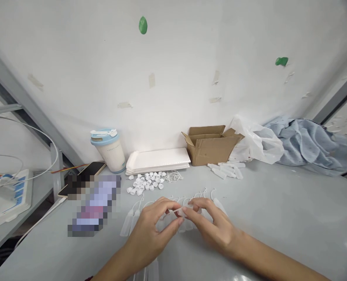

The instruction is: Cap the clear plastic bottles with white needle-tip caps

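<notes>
Both hands meet over the grey table (267, 203). My left hand (158, 222) is closed, pinching a thin white cord (177, 210) between thumb and forefinger. My right hand (212, 222) is closed on a small translucent white piece (187, 209), whose exact shape is partly hidden by the fingers. Beneath and behind the hands lies a row of flat translucent sleeves with white loops, among them a sleeve (127, 223) at the left end. Several small white caps (150, 181) are heaped beyond my left hand, beside a bundle of white cords (174, 176).
Along the wall stand a lidded cup (111, 152), stacked white envelopes (158, 159), an open cardboard box (212, 150), a plastic bag (258, 142) and blue cloth (310, 146). Loose translucent pieces (226, 170) lie before the box. Two phones are at left, one dark (98, 168).
</notes>
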`<state>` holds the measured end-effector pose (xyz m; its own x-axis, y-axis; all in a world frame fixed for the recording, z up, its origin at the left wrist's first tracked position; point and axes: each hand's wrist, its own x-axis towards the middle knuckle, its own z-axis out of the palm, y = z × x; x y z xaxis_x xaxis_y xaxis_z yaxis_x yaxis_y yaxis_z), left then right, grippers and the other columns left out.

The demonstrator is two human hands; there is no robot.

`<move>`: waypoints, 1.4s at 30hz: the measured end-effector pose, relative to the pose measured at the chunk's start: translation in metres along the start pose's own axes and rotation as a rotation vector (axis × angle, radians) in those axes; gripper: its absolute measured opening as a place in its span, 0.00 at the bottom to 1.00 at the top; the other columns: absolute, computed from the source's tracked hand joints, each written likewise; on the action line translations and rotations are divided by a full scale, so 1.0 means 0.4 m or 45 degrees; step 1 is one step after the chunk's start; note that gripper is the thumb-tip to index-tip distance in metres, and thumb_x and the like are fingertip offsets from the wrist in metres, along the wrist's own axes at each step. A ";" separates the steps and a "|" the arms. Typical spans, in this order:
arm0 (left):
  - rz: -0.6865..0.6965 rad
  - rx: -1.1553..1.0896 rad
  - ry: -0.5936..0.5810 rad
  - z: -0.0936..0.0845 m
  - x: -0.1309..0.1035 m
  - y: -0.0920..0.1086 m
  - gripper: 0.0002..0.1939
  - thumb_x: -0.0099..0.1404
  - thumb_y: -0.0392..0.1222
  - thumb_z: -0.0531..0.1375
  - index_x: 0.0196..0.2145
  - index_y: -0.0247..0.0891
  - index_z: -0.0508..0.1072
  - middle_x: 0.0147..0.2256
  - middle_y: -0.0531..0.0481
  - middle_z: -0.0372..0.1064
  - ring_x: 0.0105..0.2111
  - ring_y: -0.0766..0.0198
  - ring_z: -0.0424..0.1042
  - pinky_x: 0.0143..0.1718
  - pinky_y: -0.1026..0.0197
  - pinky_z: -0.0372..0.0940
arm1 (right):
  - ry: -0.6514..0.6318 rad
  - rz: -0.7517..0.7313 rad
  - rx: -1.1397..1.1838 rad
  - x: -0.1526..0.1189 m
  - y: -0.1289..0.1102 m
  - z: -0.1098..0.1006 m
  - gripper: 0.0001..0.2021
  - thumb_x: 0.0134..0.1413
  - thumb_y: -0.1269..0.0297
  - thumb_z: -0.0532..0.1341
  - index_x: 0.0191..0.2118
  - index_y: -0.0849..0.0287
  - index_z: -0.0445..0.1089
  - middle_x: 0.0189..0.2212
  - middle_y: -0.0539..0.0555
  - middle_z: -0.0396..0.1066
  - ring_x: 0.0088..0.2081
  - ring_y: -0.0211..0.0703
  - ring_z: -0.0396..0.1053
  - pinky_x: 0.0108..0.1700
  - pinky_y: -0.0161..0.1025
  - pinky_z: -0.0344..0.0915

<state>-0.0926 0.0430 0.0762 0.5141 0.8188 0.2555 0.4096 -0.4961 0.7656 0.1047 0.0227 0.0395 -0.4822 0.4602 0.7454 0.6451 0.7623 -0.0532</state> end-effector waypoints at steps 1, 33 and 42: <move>0.033 0.010 -0.007 0.001 -0.001 0.001 0.06 0.62 0.37 0.57 0.38 0.41 0.70 0.32 0.52 0.71 0.33 0.63 0.67 0.37 0.62 0.63 | 0.025 0.025 0.019 -0.002 -0.001 0.004 0.17 0.58 0.80 0.51 0.51 0.64 0.62 0.35 0.57 0.63 0.35 0.39 0.66 0.34 0.34 0.69; 0.286 0.129 0.286 0.014 -0.005 -0.016 0.06 0.63 0.31 0.55 0.37 0.37 0.69 0.32 0.49 0.69 0.31 0.64 0.67 0.32 0.62 0.64 | -0.259 1.150 1.683 0.055 -0.020 -0.014 0.14 0.59 0.57 0.57 0.46 0.59 0.67 0.34 0.55 0.74 0.38 0.41 0.72 0.45 0.42 0.66; 0.668 0.518 0.237 0.018 -0.008 -0.030 0.18 0.62 0.32 0.58 0.51 0.30 0.63 0.41 0.39 0.66 0.41 0.55 0.65 0.40 0.52 0.66 | -0.268 1.151 1.943 0.052 -0.010 -0.009 0.13 0.58 0.59 0.58 0.46 0.60 0.67 0.36 0.57 0.72 0.33 0.41 0.71 0.35 0.39 0.67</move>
<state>-0.0938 0.0441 0.0621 0.5984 0.4587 0.6569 0.4113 -0.8795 0.2395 0.0940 0.0276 0.0576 -0.4632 0.8845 0.0561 -0.2812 -0.0866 -0.9557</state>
